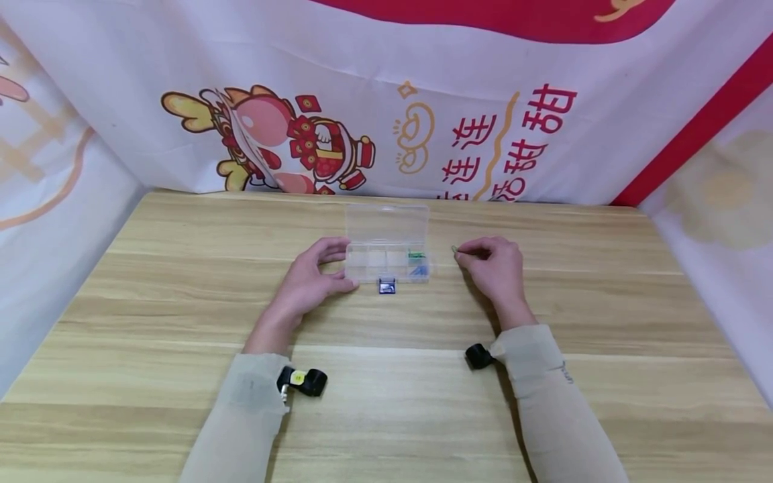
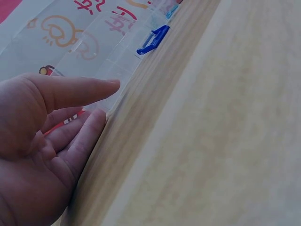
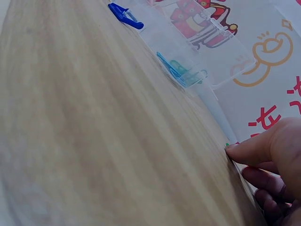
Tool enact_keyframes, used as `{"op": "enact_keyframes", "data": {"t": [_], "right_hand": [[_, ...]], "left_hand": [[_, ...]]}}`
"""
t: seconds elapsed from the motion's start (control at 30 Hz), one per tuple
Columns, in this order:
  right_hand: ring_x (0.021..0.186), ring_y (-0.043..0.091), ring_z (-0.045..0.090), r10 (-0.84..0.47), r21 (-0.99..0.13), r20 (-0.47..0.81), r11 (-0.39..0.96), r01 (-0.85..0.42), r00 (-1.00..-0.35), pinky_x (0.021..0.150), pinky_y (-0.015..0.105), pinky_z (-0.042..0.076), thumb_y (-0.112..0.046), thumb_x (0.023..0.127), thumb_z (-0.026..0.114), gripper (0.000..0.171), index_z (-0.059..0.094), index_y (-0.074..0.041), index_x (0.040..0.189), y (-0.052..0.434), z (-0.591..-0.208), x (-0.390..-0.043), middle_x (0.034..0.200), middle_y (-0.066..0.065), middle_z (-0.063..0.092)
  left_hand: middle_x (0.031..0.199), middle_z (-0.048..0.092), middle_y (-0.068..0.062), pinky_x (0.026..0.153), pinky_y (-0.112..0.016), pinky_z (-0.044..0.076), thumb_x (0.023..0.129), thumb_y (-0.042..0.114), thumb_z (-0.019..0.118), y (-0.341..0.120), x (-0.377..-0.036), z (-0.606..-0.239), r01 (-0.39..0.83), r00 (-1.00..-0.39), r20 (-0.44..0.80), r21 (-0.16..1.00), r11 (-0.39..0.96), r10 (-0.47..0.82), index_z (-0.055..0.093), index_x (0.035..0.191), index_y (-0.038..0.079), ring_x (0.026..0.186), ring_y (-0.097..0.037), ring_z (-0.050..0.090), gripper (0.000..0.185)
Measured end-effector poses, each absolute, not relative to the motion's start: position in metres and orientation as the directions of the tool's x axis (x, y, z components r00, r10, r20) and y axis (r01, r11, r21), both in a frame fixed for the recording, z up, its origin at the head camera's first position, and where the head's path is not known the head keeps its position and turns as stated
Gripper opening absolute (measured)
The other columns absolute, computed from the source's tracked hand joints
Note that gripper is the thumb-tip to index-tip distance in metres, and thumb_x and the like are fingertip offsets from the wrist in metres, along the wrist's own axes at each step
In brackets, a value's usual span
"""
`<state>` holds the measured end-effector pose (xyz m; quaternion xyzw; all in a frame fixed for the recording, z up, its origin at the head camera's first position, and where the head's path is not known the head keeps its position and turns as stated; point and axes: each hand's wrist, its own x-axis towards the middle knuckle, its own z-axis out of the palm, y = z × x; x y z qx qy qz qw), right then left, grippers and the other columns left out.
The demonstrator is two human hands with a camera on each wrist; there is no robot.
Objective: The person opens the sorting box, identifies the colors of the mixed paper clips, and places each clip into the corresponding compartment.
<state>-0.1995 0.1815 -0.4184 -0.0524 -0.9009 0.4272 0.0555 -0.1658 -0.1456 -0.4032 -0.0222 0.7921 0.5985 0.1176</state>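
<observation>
A clear plastic compartment box [image 1: 357,263] lies on the table with its lid [image 1: 386,223] raised at the back. At its front edge is a dark blue latch [image 1: 387,287]. Green pieces [image 1: 417,255] occupy the back right compartment, and blue pieces [image 1: 419,271] the front right one. My left hand [image 1: 306,280] holds the box by its left end, thumb at the front corner and fingers toward the back. To the right of the box, my right hand [image 1: 496,270] pinches a small green piece [image 1: 455,249] low over the table; its exact kind is too small to tell.
The wooden table [image 1: 386,402] reaches toward me on every side of the box. Behind it hangs a white printed cloth [image 1: 386,60] with a cartoon figure and red characters. A black wrist camera [image 1: 314,382] is strapped on the left sleeve, another camera [image 1: 478,356] on the right.
</observation>
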Motion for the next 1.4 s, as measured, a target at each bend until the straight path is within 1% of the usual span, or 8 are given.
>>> {"op": "enact_keyframes", "data": {"t": [0.4, 0.53, 0.63, 0.77, 0.9, 1.13, 1.23, 1.4], "right_hand": [[0.128, 0.034, 0.048, 0.075, -0.728, 0.017, 0.684, 0.039, -0.997, 0.117, 0.054, 0.040, -0.016, 0.104, 0.070, 0.013, 0.079, -0.010, 0.111, 0.178, -0.420, -0.199, 0.128, 0.013, 0.066], [0.127, 0.034, 0.048, 0.056, -0.715, 0.030, 0.699, 0.018, -0.998, 0.118, 0.054, 0.034, -0.018, 0.105, 0.069, 0.012, 0.077, -0.011, 0.112, 0.177, -0.421, -0.199, 0.127, 0.012, 0.067], [0.121, 0.033, 0.054, 0.054, -0.729, 0.038, 0.684, 0.009, -0.998, 0.118, 0.053, 0.032, -0.021, 0.106, 0.069, 0.013, 0.076, -0.013, 0.113, 0.177, -0.421, -0.199, 0.122, 0.010, 0.070], [0.112, 0.030, 0.058, 0.072, -0.776, 0.013, 0.629, 0.035, -0.997, 0.111, 0.047, 0.039, -0.022, 0.107, 0.069, 0.014, 0.075, -0.013, 0.115, 0.177, -0.420, -0.199, 0.117, 0.009, 0.071], [0.110, 0.027, 0.058, 0.084, -0.825, -0.024, 0.561, 0.068, -0.996, 0.100, 0.040, 0.050, -0.022, 0.107, 0.069, 0.015, 0.074, -0.012, 0.117, 0.177, -0.419, -0.200, 0.119, 0.009, 0.069], [0.102, 0.019, 0.060, 0.144, -0.916, 0.009, 0.399, 0.049, -0.990, 0.081, 0.026, 0.053, -0.023, 0.102, 0.076, 0.019, 0.078, -0.010, 0.116, 0.177, -0.412, -0.200, 0.115, 0.005, 0.074], [0.100, 0.016, 0.061, 0.158, -0.926, 0.017, 0.374, 0.044, -0.987, 0.074, 0.023, 0.052, -0.024, 0.101, 0.078, 0.019, 0.079, -0.011, 0.115, 0.178, -0.410, -0.200, 0.111, 0.000, 0.074], [0.100, 0.014, 0.061, 0.166, -0.932, 0.003, 0.358, 0.057, -0.986, 0.074, 0.022, 0.052, -0.024, 0.100, 0.079, 0.019, 0.079, -0.012, 0.114, 0.178, -0.409, -0.198, 0.109, -0.004, 0.074]], "left_hand": [[0.159, 0.055, -0.010, 0.117, -0.036, 0.056, 0.085, -0.005, 0.085, -0.146, -0.167, -0.405, -0.186, -0.970, -0.223, 0.938, 0.291, 0.101, 0.052, 0.157, 0.016, 0.147, -0.027, 0.054, 0.082], [0.159, 0.055, -0.010, 0.118, -0.036, 0.056, 0.085, -0.004, 0.085, -0.146, -0.167, -0.405, -0.185, -0.970, -0.223, 0.938, 0.294, 0.101, 0.052, 0.157, 0.016, 0.148, -0.027, 0.053, 0.082], [0.160, 0.054, -0.010, 0.118, -0.036, 0.055, 0.085, -0.004, 0.085, -0.146, -0.167, -0.405, -0.182, -0.970, -0.221, 0.939, 0.292, 0.104, 0.052, 0.157, 0.016, 0.148, -0.028, 0.053, 0.082], [0.159, 0.055, -0.010, 0.118, -0.036, 0.056, 0.084, -0.004, 0.086, -0.146, -0.167, -0.406, -0.180, -0.970, -0.218, 0.939, 0.291, 0.103, 0.052, 0.157, 0.016, 0.147, -0.027, 0.054, 0.082], [0.158, 0.055, -0.011, 0.117, -0.035, 0.056, 0.084, -0.005, 0.086, -0.146, -0.168, -0.406, -0.180, -0.971, -0.217, 0.940, 0.288, 0.102, 0.052, 0.156, 0.015, 0.147, -0.028, 0.054, 0.083], [0.159, 0.055, -0.010, 0.117, -0.035, 0.056, 0.084, -0.006, 0.086, -0.147, -0.167, -0.406, -0.184, -0.971, -0.219, 0.942, 0.281, 0.099, 0.052, 0.157, 0.015, 0.148, -0.027, 0.053, 0.083], [0.160, 0.054, -0.010, 0.117, -0.036, 0.056, 0.084, -0.005, 0.086, -0.147, -0.166, -0.405, -0.183, -0.970, -0.219, 0.942, 0.280, 0.102, 0.052, 0.157, 0.015, 0.148, -0.028, 0.053, 0.083], [0.159, 0.055, -0.010, 0.117, -0.036, 0.056, 0.084, -0.005, 0.085, -0.146, -0.167, -0.405, -0.183, -0.970, -0.219, 0.943, 0.276, 0.106, 0.052, 0.157, 0.016, 0.147, -0.028, 0.054, 0.083]]}}
